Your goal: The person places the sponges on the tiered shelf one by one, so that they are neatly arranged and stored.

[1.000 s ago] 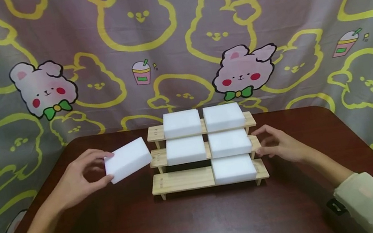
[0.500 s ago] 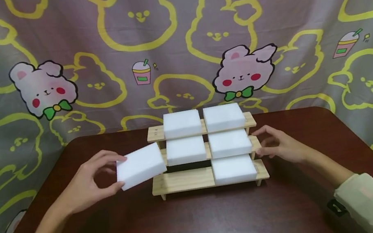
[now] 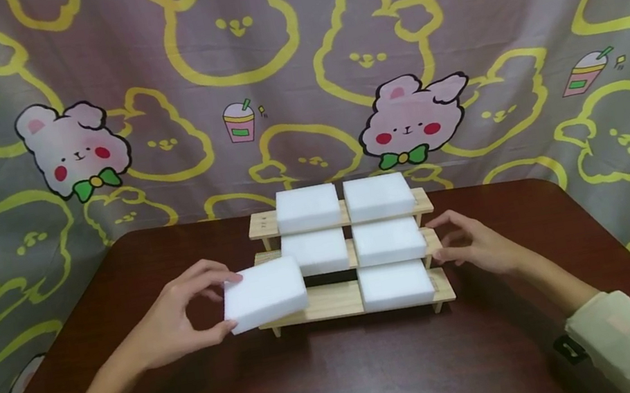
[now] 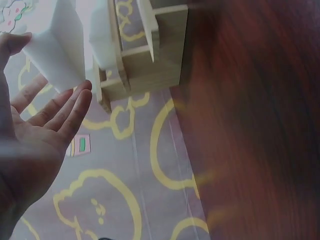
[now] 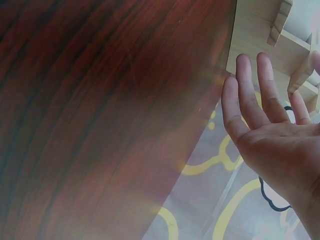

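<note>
In the head view my left hand [image 3: 172, 316] pinches a white foam block [image 3: 264, 293] by its left end, thumb at the near edge and a finger at the far one. The block is tilted and overlaps the left part of the lowest board of a three-tier wooden rack [image 3: 333, 300]. From the left wrist view, the other fingers spread below the block [image 4: 60, 50]. My right hand [image 3: 478, 243] holds the right end of the middle board between thumb and index finger. Its other fingers extend nearly straight in the right wrist view, beside the rack [image 5: 300, 50].
Two foam blocks sit on the top board, a left one [image 3: 307, 208] and a right one [image 3: 378, 196]. The middle board carries another pair [image 3: 315, 252], and one block [image 3: 395, 284] lies right on the lowest. The dark wooden table [image 3: 347, 380] meets a patterned curtain [image 3: 296, 87] behind.
My left hand has carried the foam block rightward and toward me, from beside the rack to over the left of the lowest board. My right hand stays at the rack's right end.
</note>
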Demonstrator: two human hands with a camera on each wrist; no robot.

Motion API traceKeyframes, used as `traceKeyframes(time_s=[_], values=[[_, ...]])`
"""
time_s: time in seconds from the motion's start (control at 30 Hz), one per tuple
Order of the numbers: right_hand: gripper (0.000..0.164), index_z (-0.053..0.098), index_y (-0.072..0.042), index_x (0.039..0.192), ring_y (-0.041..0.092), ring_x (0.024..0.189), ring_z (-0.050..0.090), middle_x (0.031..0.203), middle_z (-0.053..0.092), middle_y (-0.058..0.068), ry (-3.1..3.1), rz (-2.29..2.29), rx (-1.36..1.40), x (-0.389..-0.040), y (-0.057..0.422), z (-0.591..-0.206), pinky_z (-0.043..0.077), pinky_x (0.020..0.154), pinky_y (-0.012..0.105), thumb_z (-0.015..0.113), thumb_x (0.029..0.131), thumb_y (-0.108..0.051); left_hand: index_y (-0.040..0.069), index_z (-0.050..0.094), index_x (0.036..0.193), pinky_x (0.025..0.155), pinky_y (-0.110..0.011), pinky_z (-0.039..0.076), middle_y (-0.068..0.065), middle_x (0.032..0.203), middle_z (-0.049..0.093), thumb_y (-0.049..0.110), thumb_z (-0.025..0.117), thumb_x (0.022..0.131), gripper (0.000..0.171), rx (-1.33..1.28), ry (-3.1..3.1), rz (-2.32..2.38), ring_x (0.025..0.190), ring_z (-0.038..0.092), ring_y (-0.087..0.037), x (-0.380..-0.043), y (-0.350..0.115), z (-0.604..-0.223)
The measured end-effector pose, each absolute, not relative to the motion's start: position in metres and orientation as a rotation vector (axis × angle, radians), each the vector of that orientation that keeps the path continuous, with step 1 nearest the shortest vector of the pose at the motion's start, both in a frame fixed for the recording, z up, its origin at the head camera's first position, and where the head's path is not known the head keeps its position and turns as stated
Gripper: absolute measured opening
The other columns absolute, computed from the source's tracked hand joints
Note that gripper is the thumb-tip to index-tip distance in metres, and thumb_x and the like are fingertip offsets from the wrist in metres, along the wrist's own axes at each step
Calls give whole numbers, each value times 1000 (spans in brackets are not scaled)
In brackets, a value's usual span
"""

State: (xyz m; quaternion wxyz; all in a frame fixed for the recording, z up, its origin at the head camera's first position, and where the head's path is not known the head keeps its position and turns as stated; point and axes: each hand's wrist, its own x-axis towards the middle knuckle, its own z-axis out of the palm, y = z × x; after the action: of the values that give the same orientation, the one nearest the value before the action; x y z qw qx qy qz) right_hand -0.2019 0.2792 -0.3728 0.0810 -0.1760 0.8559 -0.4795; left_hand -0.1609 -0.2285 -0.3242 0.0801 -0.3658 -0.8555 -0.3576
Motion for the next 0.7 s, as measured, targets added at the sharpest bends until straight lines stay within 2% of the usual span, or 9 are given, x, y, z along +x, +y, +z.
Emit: traceKeyframes(time_s=[0.17,0.47,0.7], values=[[52,46,0,139,26,94,68,112,66,22,2550,-1436,-523,-202,279,-373,56,77,44,73,97,-12,10,71,121,80,-29,59,-4,123,62,18,92,77,49,-1118,-2595,-1067,101,61,-16,-159,-218,-327],[52,46,0,140,26,94,68,112,66,22,2549,-1435,-513,-202,280,-374,56,77,44,73,96,-12,11,71,120,82,-34,60,-3,124,61,17,92,76,49,-1164,-2616,-1112,105,60,-17,-158,-203,-334],[52,46,0,139,26,93,69,111,66,22,2549,-1438,-517,-202,279,-372,56,77,45,73,96,-12,12,70,122,80,-29,58,-3,126,60,17,90,78,49,-1217,-2594,-1140,103,60,-19,-158,-191,-345]])
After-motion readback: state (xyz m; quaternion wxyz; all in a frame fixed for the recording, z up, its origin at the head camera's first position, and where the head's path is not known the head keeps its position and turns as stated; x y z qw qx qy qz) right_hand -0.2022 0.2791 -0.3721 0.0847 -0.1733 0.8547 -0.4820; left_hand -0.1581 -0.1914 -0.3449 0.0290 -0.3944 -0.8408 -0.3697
